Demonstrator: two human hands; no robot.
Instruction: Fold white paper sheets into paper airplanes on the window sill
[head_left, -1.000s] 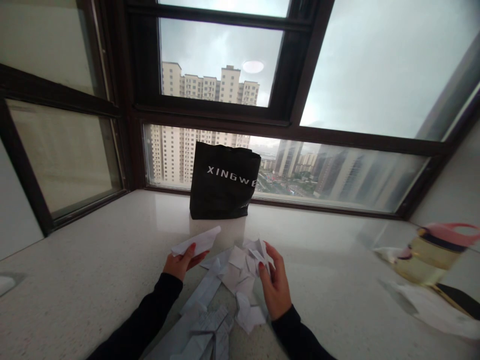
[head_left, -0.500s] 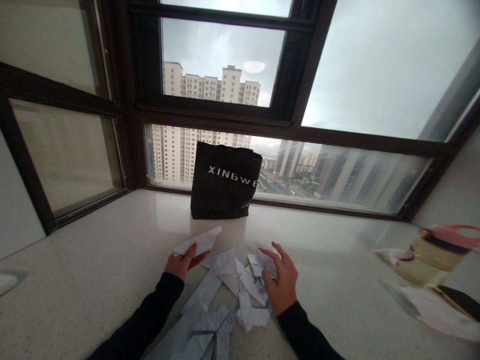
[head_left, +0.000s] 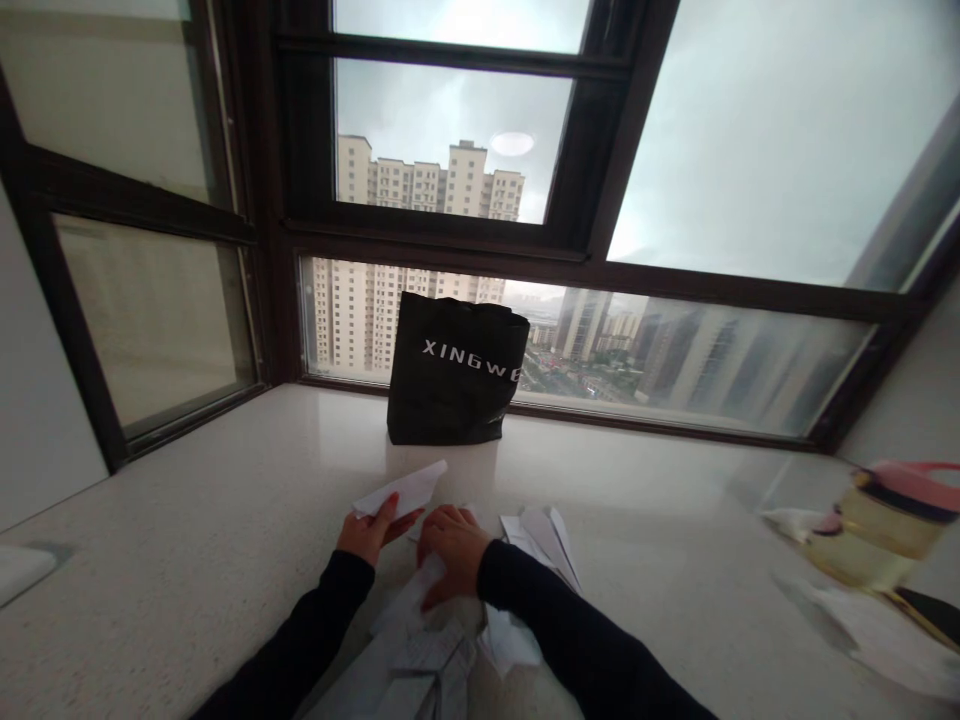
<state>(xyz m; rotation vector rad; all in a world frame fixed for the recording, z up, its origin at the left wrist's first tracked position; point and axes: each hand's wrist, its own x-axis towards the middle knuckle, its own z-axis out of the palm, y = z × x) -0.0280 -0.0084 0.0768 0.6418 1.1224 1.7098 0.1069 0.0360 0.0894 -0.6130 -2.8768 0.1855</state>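
Observation:
A white folded paper [head_left: 405, 489] is pinched in my left hand [head_left: 367, 535], thumb on top, held just above the countertop. My right hand [head_left: 456, 552] reaches across to the left over the heap, its fingers curled down and its thumb bent round a white folded paper [head_left: 426, 580]. The fingertips are partly hidden. Nearer to me lies a folded paper piece with several layers [head_left: 431, 660]. More folded papers [head_left: 544, 535] stick out beyond my right forearm, which covers part of the heap.
A black bag [head_left: 457, 385] with white letters stands by the window behind the papers. To the right are a yellowish bottle with a pink lid [head_left: 881, 520] and a white crumpled wrapper [head_left: 885, 625]. A white object [head_left: 26, 570] sits at the left edge.
My right hand has moved left across the heap from the papers on the right, and its fingers have curled down. My left hand keeps hold of its folded paper.

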